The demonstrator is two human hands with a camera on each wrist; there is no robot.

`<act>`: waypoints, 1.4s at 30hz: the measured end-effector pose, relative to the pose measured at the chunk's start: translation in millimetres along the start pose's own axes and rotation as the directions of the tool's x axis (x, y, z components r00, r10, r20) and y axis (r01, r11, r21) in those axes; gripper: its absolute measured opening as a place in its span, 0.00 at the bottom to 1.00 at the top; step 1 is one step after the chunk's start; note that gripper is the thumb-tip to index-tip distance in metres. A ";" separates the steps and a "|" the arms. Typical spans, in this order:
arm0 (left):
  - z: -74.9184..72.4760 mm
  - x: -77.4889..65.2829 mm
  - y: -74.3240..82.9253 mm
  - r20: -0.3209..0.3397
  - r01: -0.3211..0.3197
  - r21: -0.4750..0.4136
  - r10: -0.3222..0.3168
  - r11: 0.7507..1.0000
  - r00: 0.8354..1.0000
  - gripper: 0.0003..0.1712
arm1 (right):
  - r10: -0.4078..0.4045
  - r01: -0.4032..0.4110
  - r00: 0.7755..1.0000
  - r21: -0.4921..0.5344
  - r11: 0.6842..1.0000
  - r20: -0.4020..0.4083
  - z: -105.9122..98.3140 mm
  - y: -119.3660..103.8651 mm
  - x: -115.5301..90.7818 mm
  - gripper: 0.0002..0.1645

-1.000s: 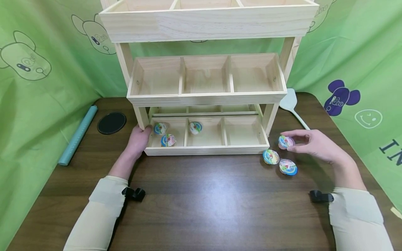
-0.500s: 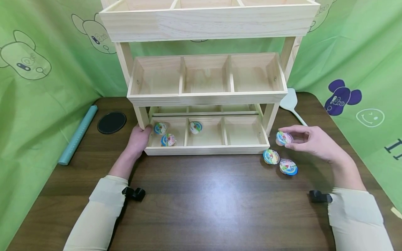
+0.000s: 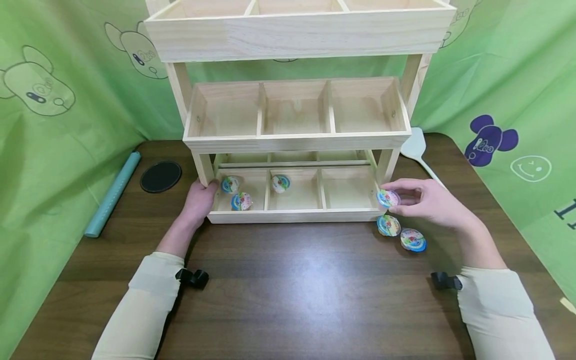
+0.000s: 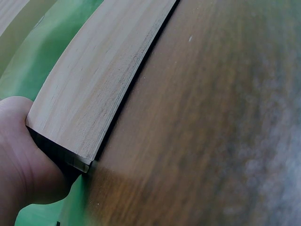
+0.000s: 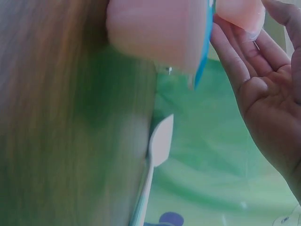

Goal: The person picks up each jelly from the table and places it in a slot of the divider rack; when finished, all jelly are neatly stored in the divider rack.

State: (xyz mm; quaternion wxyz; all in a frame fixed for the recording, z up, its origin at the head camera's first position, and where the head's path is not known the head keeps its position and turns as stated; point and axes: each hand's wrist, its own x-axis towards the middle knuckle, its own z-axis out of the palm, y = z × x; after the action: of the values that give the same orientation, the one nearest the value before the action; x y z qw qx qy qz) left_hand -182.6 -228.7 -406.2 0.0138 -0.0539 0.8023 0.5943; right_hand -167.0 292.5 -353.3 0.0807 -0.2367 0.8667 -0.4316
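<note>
My right hand (image 3: 427, 201) pinches a small jelly cup (image 3: 388, 198) with a printed lid between thumb and fingers, at the right end of the bottom tray (image 3: 297, 216) of a wooden shelf rack. In the right wrist view the held cup (image 5: 241, 13) looks pinkish. Two more jelly cups, one (image 3: 388, 226) and another (image 3: 413, 240), stand on the table below that hand. With my left hand (image 3: 198, 201) I hold the tray's left end, thumb at its upper edge; the other fingers are hidden. Two cups (image 3: 241, 201) lie in the left compartment, one (image 3: 280, 183) in the middle compartment.
Higher tiers (image 3: 297, 145) of the rack overhang the bottom tray. A pale fly swatter (image 3: 414, 145) lies behind my right hand. On the left are a blue tube (image 3: 112, 195) and a black disc (image 3: 160, 176). Green cloth (image 3: 517, 75) surrounds the table.
My right hand has carried the pinched jelly cup leftward, from above the table to the tray's right end. The left hand stays in place on the tray.
</note>
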 end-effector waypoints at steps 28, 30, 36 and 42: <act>-0.6 0.9 -0.7 -0.006 0.006 0.011 -0.006 1.000 1.000 0.33 | -0.007 0.001 0.997 0.069 0.998 0.077 44.7 -37.9 58.1 0.28; -0.8 1.1 -1.1 -0.001 0.007 0.008 -0.007 1.000 1.000 0.34 | -0.022 0.014 0.996 0.092 0.996 0.090 49.9 -40.3 64.2 0.28; -1.8 2.8 -3.4 0.007 0.018 0.007 -0.018 1.000 1.000 0.34 | -0.068 0.046 0.989 0.158 0.986 0.135 69.5 -46.8 81.8 0.28; -1.8 3.8 -4.2 0.004 0.016 0.002 -0.016 1.000 1.000 0.33 | -0.074 0.037 0.982 0.208 0.977 0.172 86.1 -54.4 93.1 0.27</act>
State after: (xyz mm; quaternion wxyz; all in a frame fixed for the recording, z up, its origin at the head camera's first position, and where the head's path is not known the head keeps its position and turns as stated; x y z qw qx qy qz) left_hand -185.8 -231.9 -410.0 0.0201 -0.0590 0.8024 0.5935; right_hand -200.2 158.6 -357.4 0.1700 -0.2892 0.8001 -0.4973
